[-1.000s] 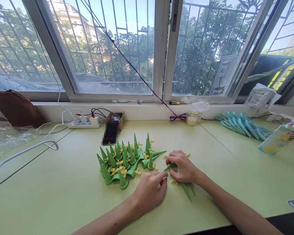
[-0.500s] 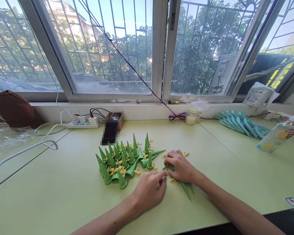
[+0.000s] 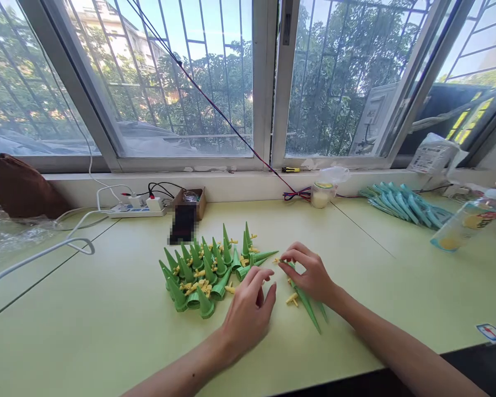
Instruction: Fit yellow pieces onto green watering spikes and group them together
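Observation:
My left hand (image 3: 252,300) hovers just right of a cluster of green plastic cone spikes (image 3: 205,304), its fingers curved and thumb apart, with nothing in them. Over the table to its right, my right hand (image 3: 308,273) has thumb and fingertips closed on a green cone spike, mostly hidden by the hand. A small yellow valve piece (image 3: 276,261) is right at those fingertips. Below the palm lies another long green spike (image 3: 310,311), pointing toward me, with a yellow T-shaped valve (image 3: 291,299) beside it. More yellow valves (image 3: 230,288) lie among the cluster's spikes, some upright, some on their sides.
A power strip (image 3: 137,208) with white cables and a small cardboard box (image 3: 200,205) stand at the back left. Along the back are a jar (image 3: 320,197) and a stack of teal curved pieces (image 3: 400,204). A bottle (image 3: 465,227) lies tilted at right.
My right hand has lifted and shifted slightly away from me, its fingertips now pinched near the yellow valve. My left hand has moved slightly left and up, its fingers spreading.

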`<state>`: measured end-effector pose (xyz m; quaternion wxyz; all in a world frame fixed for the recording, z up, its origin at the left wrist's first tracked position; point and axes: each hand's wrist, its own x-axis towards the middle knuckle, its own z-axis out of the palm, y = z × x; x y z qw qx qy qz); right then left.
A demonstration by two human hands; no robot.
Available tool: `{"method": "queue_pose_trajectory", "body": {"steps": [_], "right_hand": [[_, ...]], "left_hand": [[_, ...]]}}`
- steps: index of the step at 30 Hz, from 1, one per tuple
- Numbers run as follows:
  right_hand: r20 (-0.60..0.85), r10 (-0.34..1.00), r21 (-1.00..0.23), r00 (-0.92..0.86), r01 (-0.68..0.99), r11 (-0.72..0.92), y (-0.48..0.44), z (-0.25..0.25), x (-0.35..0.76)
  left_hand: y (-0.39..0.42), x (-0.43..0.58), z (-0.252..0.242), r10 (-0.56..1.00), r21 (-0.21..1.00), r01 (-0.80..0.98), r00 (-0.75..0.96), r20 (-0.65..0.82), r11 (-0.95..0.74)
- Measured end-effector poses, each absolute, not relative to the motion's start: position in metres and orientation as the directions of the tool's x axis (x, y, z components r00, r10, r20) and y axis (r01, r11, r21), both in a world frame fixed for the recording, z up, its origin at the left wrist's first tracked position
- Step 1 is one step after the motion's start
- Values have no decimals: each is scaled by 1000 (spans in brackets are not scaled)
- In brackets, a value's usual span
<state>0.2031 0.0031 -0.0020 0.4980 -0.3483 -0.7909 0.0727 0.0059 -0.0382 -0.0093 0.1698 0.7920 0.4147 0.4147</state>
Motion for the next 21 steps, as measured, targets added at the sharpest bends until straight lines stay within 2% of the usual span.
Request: {"method": "queue_pose_trajectory", "body": {"steps": [3, 8, 16, 21], "right_hand": [[777, 581, -456, -243, 420, 785, -2, -1, 199], [797, 550, -439, -250, 384, 812, -8, -1, 195], [795, 555, -443, -245, 390, 807, -11, -2, 192], [781, 591, -486, -201, 397, 778, -7, -3, 196]], "left_hand": [[-37, 6, -11, 802, 649, 479, 259, 539, -591], [-37, 5, -10, 837, 656, 520, 335, 432, -547], [-35, 5, -8, 817, 610, 545, 414, 401, -575], [-34, 6, -8, 848, 639, 559, 388, 362, -528]]}}
